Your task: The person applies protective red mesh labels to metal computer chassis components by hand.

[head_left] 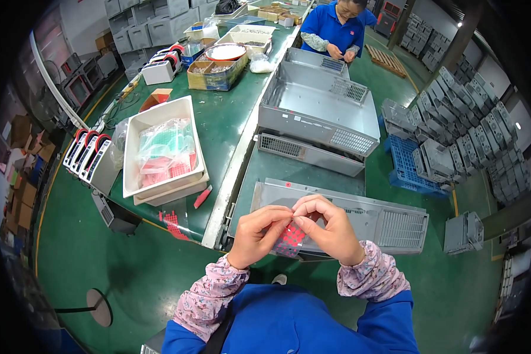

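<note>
"Glossy green floor [147, 262] runs around a long green-topped workbench with a pale edge [231, 127], and I see grey metal casings [466, 115] stacked off to the right, near a blue slatted pallet [404, 150]. What have the hands got at your end?"

"My left hand [256, 235] pinches the top of a clear plastic sheet of round red dots [292, 235], thumb against forefinger. My right hand [331, 229] meets it there, its own thumb and forefinger closed at the same edge. Whether a single dot sits between the fingertips, I can't tell."

"Where's the sheet, then?"

"Hanging below my fingertips, in front of a long flat grey metal panel with a slotted vent [383, 221]. I can't judge whether the two touch."

"And around that?"

"Beyond the panel I have a large open-topped silver metal box [304, 121]. To the left, a white rectangular plastic tub [159, 190] holds bagged green and red sheets [168, 144]. At the far end, a co-worker in a blue top [333, 29] has both hands close together."
</note>
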{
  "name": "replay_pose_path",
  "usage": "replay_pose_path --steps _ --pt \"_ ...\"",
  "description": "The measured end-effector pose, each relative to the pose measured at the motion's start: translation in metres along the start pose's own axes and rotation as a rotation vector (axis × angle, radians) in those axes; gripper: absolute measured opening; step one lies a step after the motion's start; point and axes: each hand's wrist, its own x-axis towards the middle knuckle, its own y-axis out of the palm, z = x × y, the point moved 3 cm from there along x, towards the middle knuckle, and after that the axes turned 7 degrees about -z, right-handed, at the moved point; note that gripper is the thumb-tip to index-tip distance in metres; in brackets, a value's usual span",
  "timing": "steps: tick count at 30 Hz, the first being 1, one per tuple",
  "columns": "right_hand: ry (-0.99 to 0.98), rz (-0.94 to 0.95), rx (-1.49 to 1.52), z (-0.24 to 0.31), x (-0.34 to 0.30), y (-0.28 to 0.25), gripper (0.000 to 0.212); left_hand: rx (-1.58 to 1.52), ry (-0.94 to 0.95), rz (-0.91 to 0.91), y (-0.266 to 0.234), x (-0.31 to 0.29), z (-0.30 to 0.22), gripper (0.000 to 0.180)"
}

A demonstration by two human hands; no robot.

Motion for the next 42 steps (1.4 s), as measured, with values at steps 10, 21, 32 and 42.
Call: replay_pose_path --steps 10,21,32,42 --pt "-0.014 0.012 -0.026 0.0017 0.001 -0.0011 0.008 -0.012 -0.066 -0.004 0.0003 -0.0003 0.0008 0.01" --pt "-0.007 0.04 -0.012 -0.0012 0.002 -0.0022 0.008 -0.006 -0.019 -0.002 0.0013 0.001 0.001 0.01" --pt "0.053 0.072 0.078 -0.0029 0.0028 -0.0049 0.008 -0.028 -0.023 0.004 0.0018 0.0041 -0.0014 0.011" --pt "0.036 0.079 0.024 -0.0007 0.0038 -0.0056 0.007 -0.01 -0.024 0.01 0.0017 0.004 0.0004 0.011"
